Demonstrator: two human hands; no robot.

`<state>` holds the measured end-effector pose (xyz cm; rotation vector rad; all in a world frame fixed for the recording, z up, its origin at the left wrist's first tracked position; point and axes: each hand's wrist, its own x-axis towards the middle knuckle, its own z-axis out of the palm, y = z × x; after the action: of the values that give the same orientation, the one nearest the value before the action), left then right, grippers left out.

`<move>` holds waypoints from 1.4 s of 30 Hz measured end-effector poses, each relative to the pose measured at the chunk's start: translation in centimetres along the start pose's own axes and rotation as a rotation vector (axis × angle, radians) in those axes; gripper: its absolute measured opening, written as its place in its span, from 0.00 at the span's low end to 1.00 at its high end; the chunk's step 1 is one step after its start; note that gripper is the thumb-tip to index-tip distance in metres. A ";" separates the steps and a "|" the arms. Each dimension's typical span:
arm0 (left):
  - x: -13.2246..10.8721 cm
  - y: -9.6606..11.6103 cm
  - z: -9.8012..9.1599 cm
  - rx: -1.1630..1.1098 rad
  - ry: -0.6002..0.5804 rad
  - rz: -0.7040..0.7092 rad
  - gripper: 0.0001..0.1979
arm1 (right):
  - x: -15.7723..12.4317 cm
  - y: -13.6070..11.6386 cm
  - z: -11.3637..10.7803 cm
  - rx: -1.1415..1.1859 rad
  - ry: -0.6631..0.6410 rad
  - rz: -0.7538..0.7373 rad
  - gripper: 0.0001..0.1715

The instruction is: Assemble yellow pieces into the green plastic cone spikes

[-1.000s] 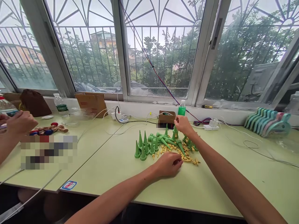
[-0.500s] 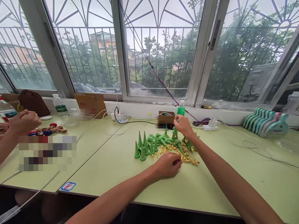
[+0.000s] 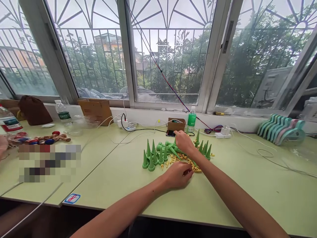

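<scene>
Green plastic cones stand in a cluster [image 3: 152,157] on the pale green table [image 3: 138,185], with more cones lying flat [image 3: 168,147] behind them and another upright group [image 3: 204,147] to the right. Small yellow pieces [image 3: 195,167] are scattered among them. My left hand [image 3: 178,174] rests on the table beside the yellow pieces, fingers pinched together on something I cannot make out. My right hand [image 3: 182,142] reaches over the lying cones, fingers curled down onto them; whether it grips one is hidden.
A green bottle [image 3: 192,119] and a small cardboard box [image 3: 176,125] stand by the window sill, with power strips and cables [image 3: 127,125]. Another box [image 3: 95,109], a water bottle [image 3: 63,113] and coloured toys [image 3: 47,138] lie at left. Pastel hangers [image 3: 282,127] sit at right.
My right hand has moved left and down from the cones near the bottle to the lying cones. A person's hand at far left has withdrawn almost out of view. My left hand stays put.
</scene>
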<state>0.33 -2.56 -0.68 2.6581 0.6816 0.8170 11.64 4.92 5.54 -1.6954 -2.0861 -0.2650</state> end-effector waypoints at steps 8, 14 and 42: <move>0.1 0.2 -0.2 0.009 0.006 0.023 0.09 | 1.2 -0.2 2.5 0.045 -0.165 0.095 0.21; 0.0 0.1 0.1 0.022 0.021 0.049 0.09 | 1.4 -0.2 3.1 0.054 -0.166 0.080 0.22; 0.1 0.3 -0.1 -0.005 -0.008 0.019 0.11 | 0.8 -0.8 0.7 0.054 -0.115 0.012 0.22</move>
<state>0.48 -2.75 -0.39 2.6656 0.6523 0.8116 10.64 5.70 5.40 -1.7279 -2.1443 -0.1083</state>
